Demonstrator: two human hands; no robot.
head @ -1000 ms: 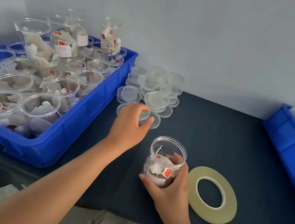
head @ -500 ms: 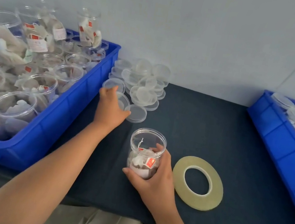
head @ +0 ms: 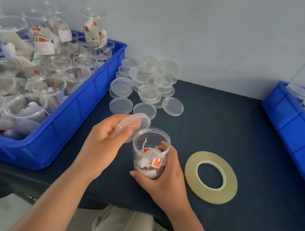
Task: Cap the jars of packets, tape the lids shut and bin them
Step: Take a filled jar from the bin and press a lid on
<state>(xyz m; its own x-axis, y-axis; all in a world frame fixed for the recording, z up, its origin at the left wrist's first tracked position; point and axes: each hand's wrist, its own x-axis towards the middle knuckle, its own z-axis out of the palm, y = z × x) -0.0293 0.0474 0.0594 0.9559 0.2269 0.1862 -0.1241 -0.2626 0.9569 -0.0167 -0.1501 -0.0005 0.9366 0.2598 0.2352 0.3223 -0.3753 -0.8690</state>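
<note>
Clear plastic jar point(head: 150, 153): upright on the dark table point(head: 216, 130), open-mouthed, packets inside.
Right hand point(head: 165, 175): fingers curled round the jar's lower wall.
Left hand point(head: 104, 141): pinches a tilted lid point(head: 132, 125) just beside the jar's rim.
Tape roll point(head: 211, 177): flat, right of the jar.
Spare lids point(head: 144, 85): piled beside the left blue bin point(head: 78, 114).

Soft, even light — edges bowed, slight blur throughout.
</note>
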